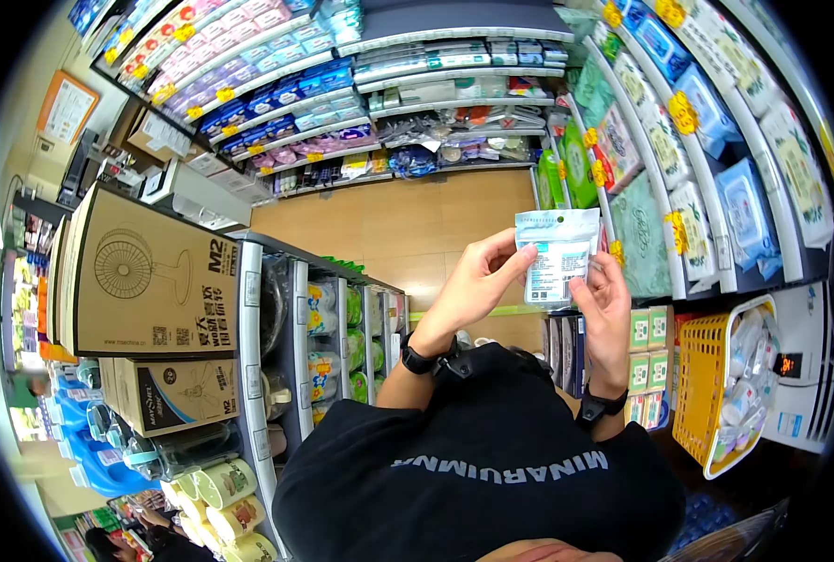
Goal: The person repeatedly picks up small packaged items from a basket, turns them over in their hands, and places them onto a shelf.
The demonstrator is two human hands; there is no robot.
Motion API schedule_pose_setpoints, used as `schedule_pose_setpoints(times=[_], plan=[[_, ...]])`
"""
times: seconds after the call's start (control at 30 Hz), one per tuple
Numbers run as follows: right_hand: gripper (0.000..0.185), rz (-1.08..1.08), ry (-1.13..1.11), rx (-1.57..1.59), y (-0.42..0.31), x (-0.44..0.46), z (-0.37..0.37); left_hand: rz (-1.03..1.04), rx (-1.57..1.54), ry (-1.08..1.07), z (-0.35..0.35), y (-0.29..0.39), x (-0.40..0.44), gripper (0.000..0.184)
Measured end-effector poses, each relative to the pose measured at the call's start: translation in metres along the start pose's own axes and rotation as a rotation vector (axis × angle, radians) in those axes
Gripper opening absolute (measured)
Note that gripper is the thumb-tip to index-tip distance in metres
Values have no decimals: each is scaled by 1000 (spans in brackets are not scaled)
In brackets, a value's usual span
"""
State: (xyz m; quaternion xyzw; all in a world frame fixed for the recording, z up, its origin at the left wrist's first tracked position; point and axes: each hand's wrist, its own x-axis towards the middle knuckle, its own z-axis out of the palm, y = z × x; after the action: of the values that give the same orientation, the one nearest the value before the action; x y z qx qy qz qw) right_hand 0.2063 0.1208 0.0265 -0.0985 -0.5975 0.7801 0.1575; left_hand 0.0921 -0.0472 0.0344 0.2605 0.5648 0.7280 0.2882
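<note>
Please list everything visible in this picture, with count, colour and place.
Packet: one, pale blue and white, centre
Fan carton: at least one, brown, left
Smaller carton: one, brown, beneath it
Basket: one, yellow, right
Packages: several, mostly white, inside basket
Shelves: several, grey, around the aisle
Soft packs: many, pink, purple, blue, upper left
Bulky packs: many, blue or white, right
Slim packs: at least two, green, right
Price tags: many, yellow, shelf edges
Cylindrical containers: several, cream, lower left
Another person: one, dark clothing, lower left
Shirt: one, black, bottom
Wristbands: two, black, wrists
Left hand: one, bare, packet's left side
Right hand: one, bare, packet's right side
</note>
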Motion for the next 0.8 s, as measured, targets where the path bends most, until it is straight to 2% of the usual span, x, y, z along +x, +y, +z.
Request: schedule_pose_setpoints(times=[0.3, 0.8], plan=[[40, 65, -8, -8, 10, 15, 52, -15, -84, 157, -49, -4, -23, 29], [42, 70, -145, 25, 19, 75, 62, -30, -176, 290, -75, -1, 11, 31]])
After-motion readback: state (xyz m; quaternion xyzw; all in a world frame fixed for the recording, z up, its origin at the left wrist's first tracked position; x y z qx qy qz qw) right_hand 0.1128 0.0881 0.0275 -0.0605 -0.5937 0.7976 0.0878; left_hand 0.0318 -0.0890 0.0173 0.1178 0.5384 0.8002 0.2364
